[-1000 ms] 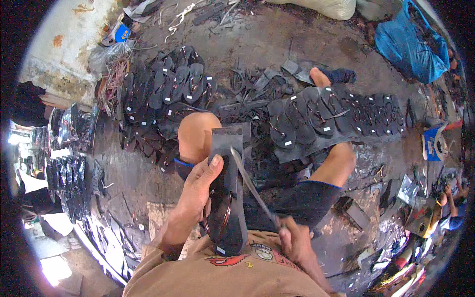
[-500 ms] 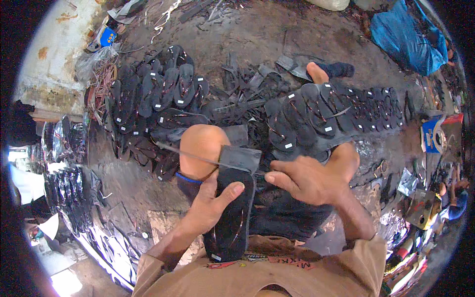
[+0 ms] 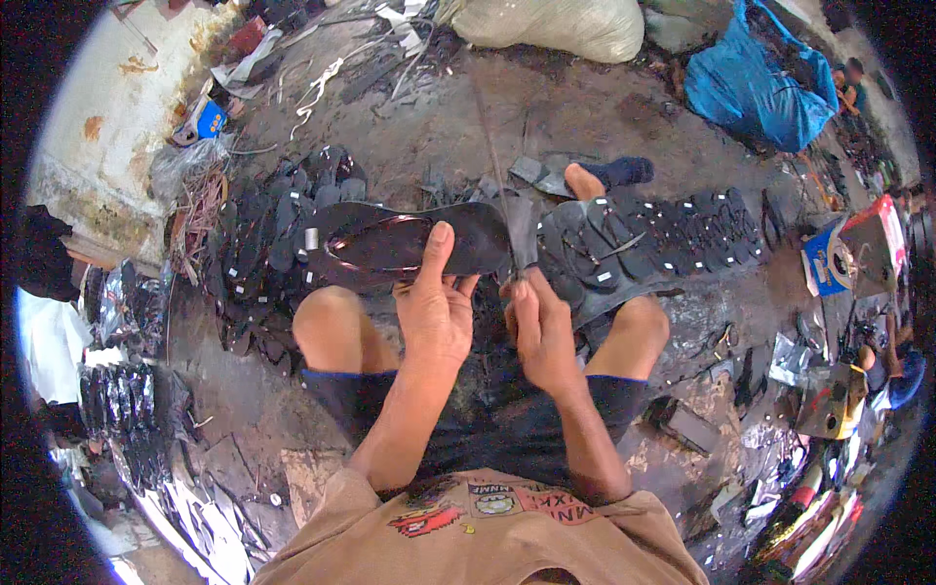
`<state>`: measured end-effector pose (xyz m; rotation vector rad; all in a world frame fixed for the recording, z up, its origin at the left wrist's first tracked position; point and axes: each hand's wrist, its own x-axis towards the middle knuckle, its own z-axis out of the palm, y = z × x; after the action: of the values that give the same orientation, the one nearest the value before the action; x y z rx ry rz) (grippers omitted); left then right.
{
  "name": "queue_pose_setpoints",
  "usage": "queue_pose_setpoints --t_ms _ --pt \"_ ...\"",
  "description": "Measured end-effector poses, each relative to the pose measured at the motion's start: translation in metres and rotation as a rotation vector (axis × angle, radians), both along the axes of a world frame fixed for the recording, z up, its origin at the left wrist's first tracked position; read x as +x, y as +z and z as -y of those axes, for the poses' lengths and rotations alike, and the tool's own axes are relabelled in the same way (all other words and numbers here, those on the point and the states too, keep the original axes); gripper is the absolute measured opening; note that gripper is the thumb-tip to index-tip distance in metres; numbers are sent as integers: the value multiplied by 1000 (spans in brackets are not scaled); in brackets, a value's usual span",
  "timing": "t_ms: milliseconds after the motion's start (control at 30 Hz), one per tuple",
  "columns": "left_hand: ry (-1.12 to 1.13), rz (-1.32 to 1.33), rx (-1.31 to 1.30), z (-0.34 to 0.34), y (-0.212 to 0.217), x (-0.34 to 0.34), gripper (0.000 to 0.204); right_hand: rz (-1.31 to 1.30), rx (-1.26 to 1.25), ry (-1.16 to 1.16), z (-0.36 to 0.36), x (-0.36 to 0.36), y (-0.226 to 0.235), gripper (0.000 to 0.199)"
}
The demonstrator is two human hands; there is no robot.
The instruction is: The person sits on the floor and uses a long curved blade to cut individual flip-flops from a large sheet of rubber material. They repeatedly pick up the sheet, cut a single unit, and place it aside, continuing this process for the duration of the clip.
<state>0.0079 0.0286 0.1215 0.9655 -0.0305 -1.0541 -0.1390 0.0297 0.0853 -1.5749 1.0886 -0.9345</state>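
Note:
My left hand (image 3: 434,317) grips a black flip-flop (image 3: 470,242) held sideways above my knees, thumb on top and fingers underneath. Its strap is glossy, and a small pale sticker marks the left end. A dark flap of rubber sheet (image 3: 525,232) juts out at the sole's right end. In my right hand (image 3: 543,331), closed around its lower end, is a long thin knife (image 3: 492,146). The blade points up and away, crossing the seam between sole and flap. How deep the edge sits in the rubber I cannot tell.
A heap of black flip-flops (image 3: 283,219) lies ahead on the left, and rows of them (image 3: 702,232) on the right. Beyond are a blue bag (image 3: 756,93) and a pale sack (image 3: 556,27). A blue and red box (image 3: 827,261) stands far right; another person's arm (image 3: 892,356) shows nearby.
The flip-flop has risen away from my lap and turned from upright to sideways. My right hand has come in closer, and the knife has swung from pointing left to pointing away.

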Motion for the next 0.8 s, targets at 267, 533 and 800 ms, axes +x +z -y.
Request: queue_pose_setpoints --t_ms 267,533,800 --pt "-94 -170 -54 -57 7 8 33 -404 11 -28 -116 -77 -27 33" --pt "-204 -17 -11 -86 -20 17 38 -564 27 169 -68 -87 26 35" --pt "-241 32 -25 -104 -26 10 53 -487 72 370 -37 -74 42 32"
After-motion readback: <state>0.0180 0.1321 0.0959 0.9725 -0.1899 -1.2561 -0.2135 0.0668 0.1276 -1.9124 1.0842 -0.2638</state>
